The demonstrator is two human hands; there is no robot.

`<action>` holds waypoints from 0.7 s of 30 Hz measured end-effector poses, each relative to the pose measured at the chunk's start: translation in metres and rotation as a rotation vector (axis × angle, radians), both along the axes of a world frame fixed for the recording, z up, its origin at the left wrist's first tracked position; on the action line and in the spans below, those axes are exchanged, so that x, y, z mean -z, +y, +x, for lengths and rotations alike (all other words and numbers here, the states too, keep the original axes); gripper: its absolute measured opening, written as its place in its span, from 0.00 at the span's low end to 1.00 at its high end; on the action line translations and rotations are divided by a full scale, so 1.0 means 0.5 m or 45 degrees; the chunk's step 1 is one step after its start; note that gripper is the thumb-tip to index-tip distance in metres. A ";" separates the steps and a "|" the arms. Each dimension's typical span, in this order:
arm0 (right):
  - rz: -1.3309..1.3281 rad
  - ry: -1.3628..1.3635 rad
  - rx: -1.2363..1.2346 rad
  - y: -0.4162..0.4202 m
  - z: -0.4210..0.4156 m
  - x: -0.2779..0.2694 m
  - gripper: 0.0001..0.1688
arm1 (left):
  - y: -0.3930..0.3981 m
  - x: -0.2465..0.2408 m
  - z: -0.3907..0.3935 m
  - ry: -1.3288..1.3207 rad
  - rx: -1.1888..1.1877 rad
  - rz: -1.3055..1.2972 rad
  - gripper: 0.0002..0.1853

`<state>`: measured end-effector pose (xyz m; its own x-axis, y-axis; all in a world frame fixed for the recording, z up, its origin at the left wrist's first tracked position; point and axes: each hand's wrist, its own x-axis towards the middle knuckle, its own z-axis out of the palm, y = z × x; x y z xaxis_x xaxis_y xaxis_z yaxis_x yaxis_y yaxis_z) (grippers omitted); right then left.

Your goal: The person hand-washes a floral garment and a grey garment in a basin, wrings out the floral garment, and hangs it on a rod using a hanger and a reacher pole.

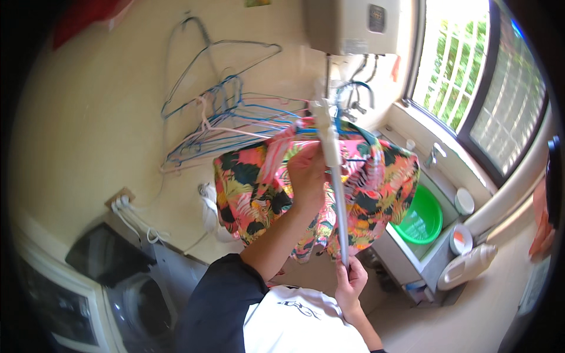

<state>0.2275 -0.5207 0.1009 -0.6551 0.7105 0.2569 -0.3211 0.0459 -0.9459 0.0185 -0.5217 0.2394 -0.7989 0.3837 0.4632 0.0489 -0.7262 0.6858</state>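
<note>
A floral shirt (260, 189) in pink, green and yellow hangs on a blue clothes hanger (348, 132). In front of it rises a metal pole (340, 207) with a white plastic head (325, 128), near the hanger's hook. My right hand (351, 278) is closed round the lower end of the pole. Raised in front of the shirt, my left hand (307, 170) is curled just below the plastic head, against or beside the pole. Its fingertips are partly hidden, so what it grips is unclear.
Many hangers (220, 119) hang at the left by the wall. A water heater (353, 26) is above. At right are a window (459, 66), a sink with a green basin (419, 220) and a plastic jug (468, 267). A washing machine (141, 304) stands lower left.
</note>
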 end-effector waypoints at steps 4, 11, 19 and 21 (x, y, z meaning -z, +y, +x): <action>-0.250 0.086 -0.165 0.042 0.007 0.006 0.05 | 0.013 -0.041 0.026 -0.096 -0.136 -0.174 0.21; -0.415 0.040 -0.317 0.090 0.007 -0.040 0.09 | 0.016 -0.037 0.024 0.100 0.003 -0.066 0.15; -0.372 0.043 -0.265 0.093 0.004 -0.049 0.10 | 0.037 -0.038 0.011 0.152 0.066 -0.033 0.14; -0.366 0.046 -0.248 0.092 0.002 -0.051 0.10 | 0.042 -0.036 0.005 0.184 0.066 -0.016 0.13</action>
<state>0.2286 -0.4747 0.1262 -0.7798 0.6195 0.0900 -0.3310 -0.2860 -0.8992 0.0212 -0.5006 0.2573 -0.7031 0.4294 0.5667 0.1103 -0.7215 0.6836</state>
